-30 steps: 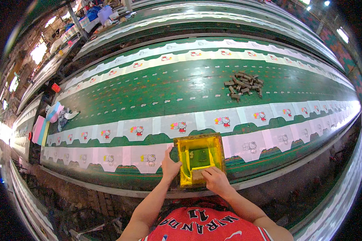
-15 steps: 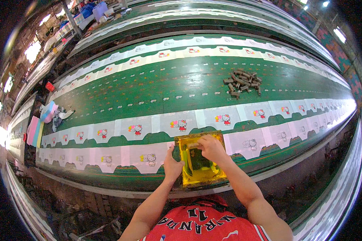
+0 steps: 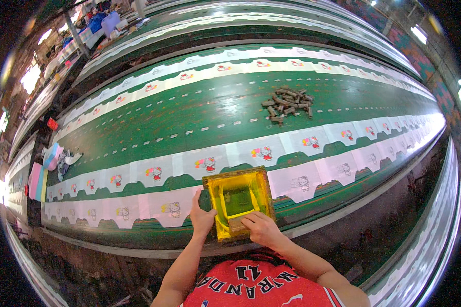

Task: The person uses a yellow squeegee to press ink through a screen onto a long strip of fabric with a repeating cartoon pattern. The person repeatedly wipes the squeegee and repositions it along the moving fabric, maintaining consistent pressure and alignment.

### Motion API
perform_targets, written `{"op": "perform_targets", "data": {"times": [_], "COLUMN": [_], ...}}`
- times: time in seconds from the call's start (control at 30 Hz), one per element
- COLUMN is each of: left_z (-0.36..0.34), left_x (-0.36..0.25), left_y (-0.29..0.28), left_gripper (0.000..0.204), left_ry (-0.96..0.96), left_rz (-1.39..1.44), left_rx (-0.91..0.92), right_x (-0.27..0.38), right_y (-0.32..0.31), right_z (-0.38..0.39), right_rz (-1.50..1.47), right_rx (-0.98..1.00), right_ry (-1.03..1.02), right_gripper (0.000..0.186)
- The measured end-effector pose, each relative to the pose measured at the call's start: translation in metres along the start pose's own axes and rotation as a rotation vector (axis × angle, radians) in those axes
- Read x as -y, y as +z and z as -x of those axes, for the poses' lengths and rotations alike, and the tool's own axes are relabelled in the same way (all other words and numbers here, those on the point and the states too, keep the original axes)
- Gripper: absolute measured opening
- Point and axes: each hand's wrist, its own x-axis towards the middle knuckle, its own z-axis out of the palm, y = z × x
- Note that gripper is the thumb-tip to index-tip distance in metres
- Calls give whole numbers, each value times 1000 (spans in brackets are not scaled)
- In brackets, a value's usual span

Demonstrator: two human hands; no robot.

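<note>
A boxy frame (image 3: 233, 175) with straight sides, its rim brown and worn like old wood, lies on the near edge of the long green desk (image 3: 205, 120), over the nearest row of panels. Its inner walls are glossy, translucent yellow, and the sunken floor shows a darker green rectangle. The right hand (image 3: 261, 228) has its grip closed on a flat, tan, wood-like tool (image 3: 237, 224) at the frame's near end. The left hand (image 3: 202, 220) rests against the frame's left side, thumb at the rim and fingers stretched forward; whether that grip is clenched I cannot tell. On either side run thin, matte, pale pink panels (image 3: 302, 184) with scalloped lower edges and outlined figures; beyond them lie whitish panels (image 3: 189, 163) with coloured prints. Farther off sits a heap of rough, grey-brown cylinders (image 3: 288, 102). Half a second ago the right hand and tool were at the frame's far end; now they are at the near end, while the frame stays between the same panels and the whole view has shifted.
</note>
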Motion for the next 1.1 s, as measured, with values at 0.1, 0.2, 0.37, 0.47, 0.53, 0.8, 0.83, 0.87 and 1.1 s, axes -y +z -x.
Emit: {"op": "perform_targets", "data": {"times": [0.1, 0.2, 0.37, 0.47, 0.53, 0.8, 0.83, 0.87, 1.1], "left_z": [5, 9, 25, 33, 37, 38, 37, 36, 35], "left_x": [-25, -52, -91, -102, -110, -100, -98, -95, -108], "left_y": [25, 75, 156, 186, 196, 211, 213, 215, 213], "left_gripper": [82, 82, 81, 82, 82, 81, 81, 81, 81], "left_ry": [67, 65, 32, 24, -24, -43, -28, -13, -45], "left_rz": [25, 35, 88, 56, 80, 12, 2, -8, -50], "left_rx": [-13, -3, 23, 25, 30, 6, 0, -6, 36], "right_x": [-17, -49, -113, -139, -153, -170, -171, -171, -176], "right_y": [-38, -80, -128, -144, -146, -148, -149, -149, -149], "right_z": [6, 26, 67, 84, 92, 100, 101, 101, 102], "right_rz": [12, 33, 67, 84, 77, 10, 7, 4, -11], "right_rx": [0, -9, 22, 14, 19, 52, 43, 34, 39], "right_ry": [17, 45, 113, 98, 89, 47, 46, 46, 48], "right_gripper": [38, 39, 34, 34, 34, 31, 31, 31, 31]}}
